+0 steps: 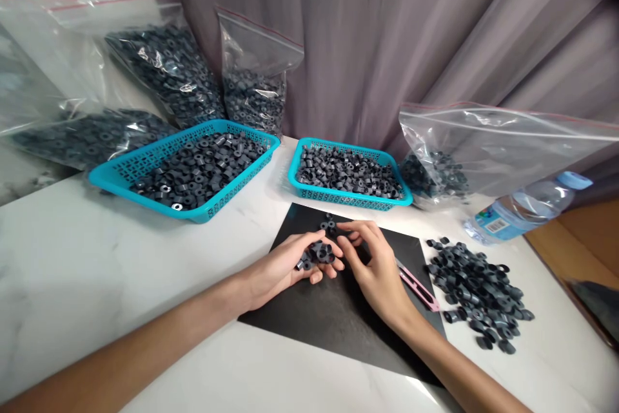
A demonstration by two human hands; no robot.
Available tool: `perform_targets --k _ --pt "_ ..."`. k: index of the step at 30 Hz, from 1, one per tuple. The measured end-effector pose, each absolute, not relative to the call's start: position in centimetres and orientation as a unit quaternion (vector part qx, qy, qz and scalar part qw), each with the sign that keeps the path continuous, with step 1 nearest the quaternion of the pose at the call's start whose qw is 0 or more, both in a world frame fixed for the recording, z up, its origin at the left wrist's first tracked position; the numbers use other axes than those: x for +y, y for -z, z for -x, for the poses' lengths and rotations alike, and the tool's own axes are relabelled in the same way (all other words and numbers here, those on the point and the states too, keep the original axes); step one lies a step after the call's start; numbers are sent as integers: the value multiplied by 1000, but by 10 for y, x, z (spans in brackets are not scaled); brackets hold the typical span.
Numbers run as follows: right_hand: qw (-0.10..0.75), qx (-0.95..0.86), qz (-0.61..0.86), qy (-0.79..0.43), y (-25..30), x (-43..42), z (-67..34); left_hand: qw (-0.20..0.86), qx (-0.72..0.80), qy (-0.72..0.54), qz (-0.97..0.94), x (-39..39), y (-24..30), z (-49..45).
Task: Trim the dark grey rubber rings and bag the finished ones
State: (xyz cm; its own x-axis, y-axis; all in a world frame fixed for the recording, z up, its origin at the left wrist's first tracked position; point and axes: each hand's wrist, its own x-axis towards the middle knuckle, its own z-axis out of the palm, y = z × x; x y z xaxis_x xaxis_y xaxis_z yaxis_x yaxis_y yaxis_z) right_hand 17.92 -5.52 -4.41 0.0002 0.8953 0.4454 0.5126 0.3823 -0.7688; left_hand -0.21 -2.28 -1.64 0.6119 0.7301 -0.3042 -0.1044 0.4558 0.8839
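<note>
My left hand [290, 257] is cupped palm up over a black mat [314, 313], holding a small heap of short dark grey tube pieces [316, 254]. Close beside its fingertips is my right hand [374, 265], thumb and fingers curled toward each other; anything between them is too small to make out. A few more tube pieces [329, 226] lie on the mat just beyond the hands. Right of my right hand, a pink utility knife [418, 287] rests on the mat's right side.
Two blue baskets [244, 182] [348, 197] of tube pieces stand at the back. Filled zip bags [164, 65] [256, 87] lean behind them. At right are another zip bag [435, 171], a water bottle [529, 207] and a loose pile of cut pieces [478, 290].
</note>
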Motion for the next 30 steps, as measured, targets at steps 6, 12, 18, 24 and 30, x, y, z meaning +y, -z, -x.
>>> perform_targets --k 6,12,18,24,30 --pt "406 -732 515 -184 53 -52 -181 777 353 -277 -442 -23 15 1" --pt "437 -703 520 -209 48 -51 -179 803 357 -276 -389 -23 11 1" --pt "473 -668 527 -230 43 -52 -178 817 355 -277 -361 -25 10 1" --pt "534 -662 479 -216 35 -61 -175 813 359 -284 -358 -23 12 0" --pt "517 -702 429 -238 33 -65 -174 800 371 -296 -367 -25 12 -1"
